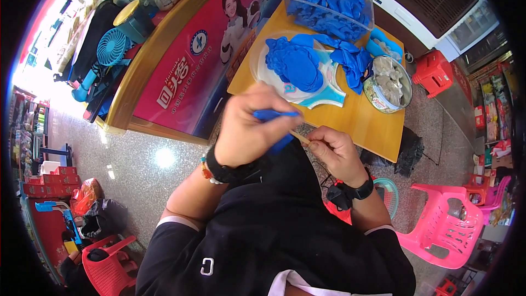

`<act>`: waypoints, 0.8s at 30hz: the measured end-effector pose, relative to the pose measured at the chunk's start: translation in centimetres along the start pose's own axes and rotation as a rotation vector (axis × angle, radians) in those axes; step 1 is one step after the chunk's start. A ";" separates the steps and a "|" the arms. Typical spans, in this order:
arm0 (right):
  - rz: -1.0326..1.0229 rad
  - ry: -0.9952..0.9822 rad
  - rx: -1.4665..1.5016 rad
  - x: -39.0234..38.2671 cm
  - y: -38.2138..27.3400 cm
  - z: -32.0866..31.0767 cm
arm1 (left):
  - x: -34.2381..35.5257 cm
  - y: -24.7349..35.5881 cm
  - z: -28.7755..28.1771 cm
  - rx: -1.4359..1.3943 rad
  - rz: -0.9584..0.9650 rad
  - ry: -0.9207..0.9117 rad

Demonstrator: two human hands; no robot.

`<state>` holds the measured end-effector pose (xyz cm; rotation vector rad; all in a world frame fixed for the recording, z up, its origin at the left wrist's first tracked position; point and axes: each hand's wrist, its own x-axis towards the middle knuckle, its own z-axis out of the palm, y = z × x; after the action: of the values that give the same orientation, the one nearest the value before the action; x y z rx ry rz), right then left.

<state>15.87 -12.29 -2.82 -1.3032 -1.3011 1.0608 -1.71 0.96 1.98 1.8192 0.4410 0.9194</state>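
Observation:
My left hand (256, 126) is closed on a blue piece of thin material (271, 114), with more of it hanging behind the fingers. My right hand (334, 151) pinches a light wooden stick (300, 137) that reaches toward the left hand; its far end is hidden there. Beyond them, on a wooden table (356, 126), a round tray (256, 68) holds a pile of similar blue pieces (296, 63) and a white-and-turquoise item (329, 96). More blue pieces (350, 63) lie beside it, near a metal tin with crumpled grey contents (392, 96).
A clear bin of blue pieces (329, 5) and a small blue container (381, 44) stand at the table's back. A counter (126, 98) with a fan (114, 46) flanks the left. A pink chair (438, 225), red stools (433, 71) and a red chair (109, 271) stand around me.

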 end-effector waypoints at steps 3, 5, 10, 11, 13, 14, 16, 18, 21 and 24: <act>-0.129 0.011 -0.001 0.6 -0.7 0.8 | -0.4 0.1 1.6 -0.070 -0.126 -0.151; -0.114 0.037 0.025 0.7 -0.3 1.1 | -0.7 0.0 1.9 -0.171 -0.195 -0.093; 0.056 0.097 0.239 -0.1 0.3 1.0 | -1.2 0.3 2.1 -0.556 -0.101 0.175; 0.064 0.098 0.260 0.0 0.4 1.0 | -1.4 -0.8 1.9 -0.526 -0.031 0.189; 0.072 0.092 0.284 0.0 0.3 1.1 | -1.6 -0.8 1.8 -0.416 -0.019 0.250; 0.054 0.079 0.282 0.1 0.2 1.3 | -1.7 -0.9 1.8 -0.351 -0.038 0.273; 0.035 0.066 0.278 0.1 0.2 1.4 | -1.7 -0.6 1.7 -0.273 -0.021 0.267; 0.038 0.097 0.229 0.0 0.2 1.4 | -1.5 -0.3 1.5 -0.198 -0.004 0.258; -0.031 0.156 0.113 0.0 0.8 1.4 | -1.5 -0.2 1.2 0.089 0.048 0.239; -0.011 0.148 0.162 0.2 0.3 1.8 | -1.9 -0.2 1.3 0.248 0.090 0.259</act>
<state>14.19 -11.93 -3.35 -1.2265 -1.0880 1.0207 -1.90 -1.01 0.79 1.9622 0.6631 1.2141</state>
